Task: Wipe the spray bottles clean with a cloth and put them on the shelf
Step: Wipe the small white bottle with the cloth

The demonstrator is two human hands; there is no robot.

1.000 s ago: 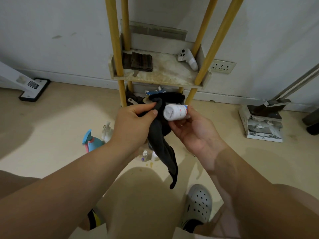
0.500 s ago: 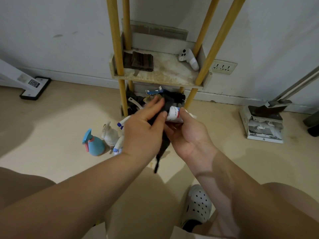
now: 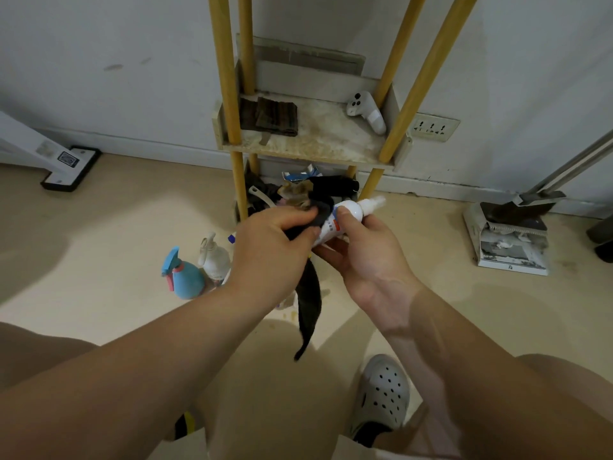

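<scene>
- Head camera: the left hand (image 3: 272, 247) grips a black cloth (image 3: 310, 293) and presses it on a small white spray bottle (image 3: 348, 210).
- The right hand (image 3: 368, 257) holds the bottle from below, with the thumb on top. The two hands are close together, and both are on the bottle.
- The bottle is up in the air, in front of the shelf (image 3: 298, 154) and lower than its board. It lies tilted, with the nozzle pointing away to the right.
- The long end of the cloth hangs down between the arms.
- A blue spray bottle (image 3: 185, 277) and a white pump bottle (image 3: 215, 257) stand side by side on the floor, just left of the hands. I think they wait for their turn.
- On the shelf board lie a folded brown cloth (image 3: 277, 116) and a white controller (image 3: 366, 112), with bare room between them.
- To wipe well, I think the right hand should hold tight and turn the bottle slowly, so the cloth rubs all the way round, and the nozzle and bottom too.
- Keep fingers off the nozzle top, or it may spray.
</scene>
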